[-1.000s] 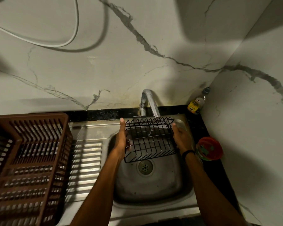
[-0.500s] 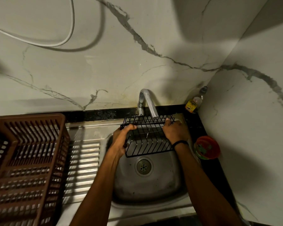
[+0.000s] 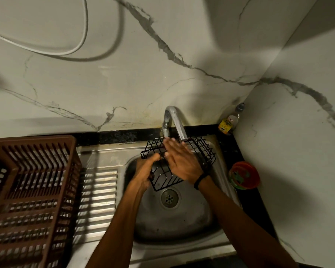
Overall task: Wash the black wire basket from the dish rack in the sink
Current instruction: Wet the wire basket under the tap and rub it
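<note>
The black wire basket (image 3: 203,149) hangs tilted over the steel sink (image 3: 174,219), right under the chrome tap (image 3: 174,120). My left hand (image 3: 146,171) grips the basket's left edge, fingers curled round the wire. My right hand (image 3: 180,161) lies flat across the basket's middle with straight fingers pointing up-left, covering much of the wire. A black band sits on that wrist. Whether water runs from the tap cannot be made out.
A brown plastic dish rack (image 3: 27,190) stands on the ribbed steel drainboard (image 3: 99,200) at the left. A small bottle with a yellow label (image 3: 228,122) is in the back corner. A red round container (image 3: 244,176) sits on the black counter right of the sink.
The basket has been turned and tilted. My right hand left the basket's right end and now lies flat across its middle. My left hand has shifted lower on the left edge.
</note>
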Demonstrator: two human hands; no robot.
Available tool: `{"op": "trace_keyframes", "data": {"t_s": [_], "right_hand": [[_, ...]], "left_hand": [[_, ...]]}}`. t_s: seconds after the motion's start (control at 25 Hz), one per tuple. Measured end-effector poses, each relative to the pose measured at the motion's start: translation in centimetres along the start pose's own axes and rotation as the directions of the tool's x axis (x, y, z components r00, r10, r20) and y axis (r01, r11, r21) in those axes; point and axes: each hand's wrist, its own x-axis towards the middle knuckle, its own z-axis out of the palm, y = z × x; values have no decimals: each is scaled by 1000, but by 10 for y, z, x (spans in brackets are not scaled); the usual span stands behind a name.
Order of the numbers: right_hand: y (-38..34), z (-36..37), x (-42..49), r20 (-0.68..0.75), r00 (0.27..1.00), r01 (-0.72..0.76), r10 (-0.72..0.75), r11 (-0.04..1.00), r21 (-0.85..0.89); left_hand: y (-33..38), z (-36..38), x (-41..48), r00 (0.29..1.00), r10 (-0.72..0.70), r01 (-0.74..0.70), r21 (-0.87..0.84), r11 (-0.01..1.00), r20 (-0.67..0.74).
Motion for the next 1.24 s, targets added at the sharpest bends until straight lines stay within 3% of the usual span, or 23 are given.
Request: {"op": "trace_keyframes", "data": {"t_s": [0.08, 0.12, 0.2, 0.28, 0.4, 0.44, 0.56, 0.6, 0.68, 0.72, 0.84, 0.88, 0.96, 1.0, 1.12, 1.16, 1.24], "right_hand": [[29, -6, 3, 7, 956, -293, 292, 956, 7], [29, -4, 0, 37, 947, -320, 320, 947, 9], [4, 8, -11, 50, 995, -93, 92, 995, 20], [2, 13, -16, -9, 997, 78, -78, 997, 18], [22, -4, -4, -44, 952, -299, 303, 951, 79], [17, -4, -4, -23, 959, -280, 283, 956, 93], [-2, 2, -13, -40, 997, 61, -58, 996, 63], [9, 3, -9, -67, 998, 26, -22, 998, 55], [20, 5, -3, -113, 966, -222, 234, 969, 112], [12, 6, -5, -98, 969, -213, 225, 969, 122], [3, 14, -17, -73, 996, 64, -58, 994, 88], [13, 10, -13, -83, 996, -9, 18, 995, 103], [25, 3, -8, -113, 946, -279, 303, 942, 187], [20, 3, -8, -114, 952, -264, 285, 949, 170], [-4, 16, -23, -92, 991, 103, -98, 993, 61], [4, 16, -20, -96, 994, 63, -57, 996, 59], [22, 13, -10, -134, 947, -271, 294, 948, 165]], "left_hand": [[-5, -2, 0, 996, 52, -47, 67, 997, -69], [-9, -2, 0, 994, 62, -54, 93, 994, -85], [-13, 1, 0, 997, 59, -53, 112, 992, -44], [-17, 3, 3, 999, 43, -42, 101, 994, -9], [-19, 4, 5, 999, 46, -42, 141, 989, -23], [-21, 4, 6, 998, 62, -58, 159, 986, -19], [-22, 6, 8, 998, 56, -58, 161, 985, 21], [-23, 5, 11, 998, 60, -61, 171, 983, 7], [-21, 2, 10, 997, 71, -68, 196, 978, -9], [-23, 1, 11, 997, 75, -73, 205, 976, -2], [-23, 2, 9, 997, 75, -76, 181, 981, 11], [-23, 3, 9, 998, 68, -69, 171, 983, 10], [-22, 1, 11, 995, 97, -93, 178, 980, -14], [-21, 1, 10, 995, 97, -91, 182, 979, -19], [-18, 0, 11, 995, 97, -98, 134, 986, 16], [-16, -2, 11, 995, 96, -97, 125, 987, 7], [-15, -6, 10, 993, 110, -104, 142, 984, -41]]}}
